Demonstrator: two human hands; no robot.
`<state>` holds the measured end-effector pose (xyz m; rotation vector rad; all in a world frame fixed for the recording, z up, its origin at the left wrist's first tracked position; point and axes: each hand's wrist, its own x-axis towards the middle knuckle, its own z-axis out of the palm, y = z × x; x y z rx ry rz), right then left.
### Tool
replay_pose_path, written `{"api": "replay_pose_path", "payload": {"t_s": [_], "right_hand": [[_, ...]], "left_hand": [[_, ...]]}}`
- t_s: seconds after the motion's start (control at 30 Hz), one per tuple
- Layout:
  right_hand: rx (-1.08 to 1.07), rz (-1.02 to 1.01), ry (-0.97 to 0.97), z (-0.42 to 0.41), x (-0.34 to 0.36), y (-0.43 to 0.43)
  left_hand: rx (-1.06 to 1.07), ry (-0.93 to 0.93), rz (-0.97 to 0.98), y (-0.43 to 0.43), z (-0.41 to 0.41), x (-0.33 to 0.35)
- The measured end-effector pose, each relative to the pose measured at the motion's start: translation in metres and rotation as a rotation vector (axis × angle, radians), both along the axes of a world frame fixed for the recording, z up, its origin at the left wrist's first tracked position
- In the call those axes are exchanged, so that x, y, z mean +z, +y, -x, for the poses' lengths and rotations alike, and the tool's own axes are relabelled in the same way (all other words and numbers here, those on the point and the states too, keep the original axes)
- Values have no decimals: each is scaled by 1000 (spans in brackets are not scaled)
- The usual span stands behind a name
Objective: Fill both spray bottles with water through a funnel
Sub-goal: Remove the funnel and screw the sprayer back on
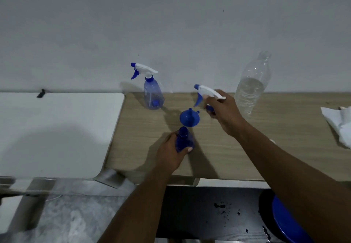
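Observation:
My left hand grips an open blue spray bottle that stands on the wooden table, its neck uncovered. My right hand holds that bottle's white and blue trigger head in the air, to the right of and above the bottle. A blue funnel lies upside down on the table between my hands. The second spray bottle, with its trigger head on, stands by the wall. A tall clear water bottle, partly filled and uncapped, stands at the right by the wall.
A white table adjoins the wooden one on the left. Crumpled white paper lies at the right edge. Below the table's front edge are a dark surface with wet spots and a blue round lid or basin.

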<state>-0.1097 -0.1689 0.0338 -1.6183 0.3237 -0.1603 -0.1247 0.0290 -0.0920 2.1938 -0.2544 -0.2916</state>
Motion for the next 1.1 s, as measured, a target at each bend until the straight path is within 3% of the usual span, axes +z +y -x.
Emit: {"api": "replay_pose_path", "payload": {"t_s": [0.1, 0.23, 0.47, 0.77, 0.9, 0.97, 1.1], "right_hand": [[79, -64, -136, -1, 35, 20], [163, 62, -268, 1, 49, 46], [173, 270, -227, 6, 5, 56], [424, 866, -41, 20, -33, 47], [563, 985, -6, 19, -33, 57], [578, 1046, 23, 16, -30, 57], [462, 1352, -39, 8, -33, 66]], "left_hand": [[8, 26, 14, 0, -1, 2], [4, 75, -37, -1, -4, 2], [-1, 75, -71, -1, -5, 3], [-27, 41, -90, 5, -5, 5], [-53, 32, -111, 6, -3, 7], [-59, 31, -131, 6, -5, 7], [-59, 89, -155, 4, -7, 9]]}}
